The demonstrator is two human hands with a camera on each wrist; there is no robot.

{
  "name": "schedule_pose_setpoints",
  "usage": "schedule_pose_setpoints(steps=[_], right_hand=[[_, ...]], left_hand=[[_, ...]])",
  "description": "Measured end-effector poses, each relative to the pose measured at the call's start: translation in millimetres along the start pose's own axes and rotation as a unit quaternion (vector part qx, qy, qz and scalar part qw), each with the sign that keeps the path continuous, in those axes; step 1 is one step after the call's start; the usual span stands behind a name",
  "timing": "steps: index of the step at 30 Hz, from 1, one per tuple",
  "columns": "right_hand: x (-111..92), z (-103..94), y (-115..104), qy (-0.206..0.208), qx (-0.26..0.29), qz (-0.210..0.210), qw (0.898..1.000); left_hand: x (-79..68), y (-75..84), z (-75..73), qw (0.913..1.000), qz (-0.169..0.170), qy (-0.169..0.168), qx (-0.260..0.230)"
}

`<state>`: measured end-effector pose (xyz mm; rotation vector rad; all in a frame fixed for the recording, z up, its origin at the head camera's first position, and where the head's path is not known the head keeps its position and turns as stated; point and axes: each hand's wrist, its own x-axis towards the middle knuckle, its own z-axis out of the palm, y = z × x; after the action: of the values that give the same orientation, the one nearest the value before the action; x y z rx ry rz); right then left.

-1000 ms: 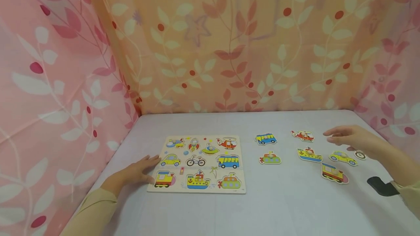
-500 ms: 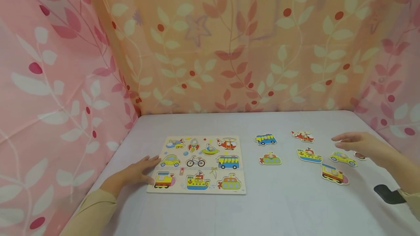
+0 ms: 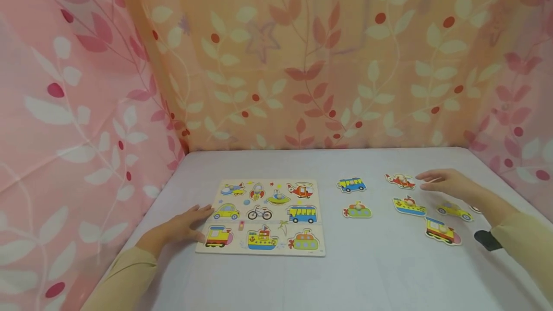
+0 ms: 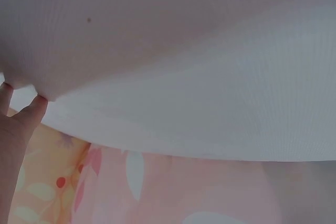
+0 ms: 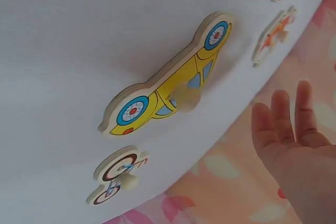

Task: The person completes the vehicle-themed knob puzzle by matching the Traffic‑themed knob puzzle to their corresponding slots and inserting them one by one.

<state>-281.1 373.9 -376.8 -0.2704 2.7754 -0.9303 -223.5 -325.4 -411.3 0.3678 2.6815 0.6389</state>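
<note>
My left hand (image 3: 183, 227) rests at the left edge of a wooden peg puzzle board (image 3: 255, 224), fingers relaxed. In the left wrist view only part of that hand (image 4: 23, 124) shows, and the board's top is hidden. My right hand (image 3: 453, 184) hovers over the table with loose fingers and nothing in them. Its fingertips are just right of the red helicopter piece (image 3: 402, 181). Below that hand lie a yellow car piece (image 5: 181, 80) with a round knob and a bicycle piece (image 5: 121, 169). Nearby are the ship piece (image 3: 409, 206) and the train piece (image 3: 441, 231).
Between the board and the helicopter piece lie a bus piece (image 3: 352, 185) and a submarine piece (image 3: 357, 210). Plane, rocket and flying saucer pieces with knobs sit in the board's top part. Patterned curtains (image 3: 302, 85) enclose the white table (image 3: 328, 282) at the back and sides.
My right hand drew back to the right, then came left again, now closer to the helicopter piece. My left hand stays at the board, and the pieces lie where they were.
</note>
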Motion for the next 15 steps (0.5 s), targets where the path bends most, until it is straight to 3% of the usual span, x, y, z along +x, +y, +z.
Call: schedule_pose_setpoints(steps=[8,15], right_hand=[[33.5,3.7,7.0,-0.020,0.029,0.000,0.999],[50.7,5.2,18.6,-0.063,0.092,0.075,0.991]], left_hand=[[0.2,0.2,-0.3,1.0000,-0.002,-0.001,0.000],[2.7,2.1,2.3,0.9998,-0.020,0.007,-0.004]])
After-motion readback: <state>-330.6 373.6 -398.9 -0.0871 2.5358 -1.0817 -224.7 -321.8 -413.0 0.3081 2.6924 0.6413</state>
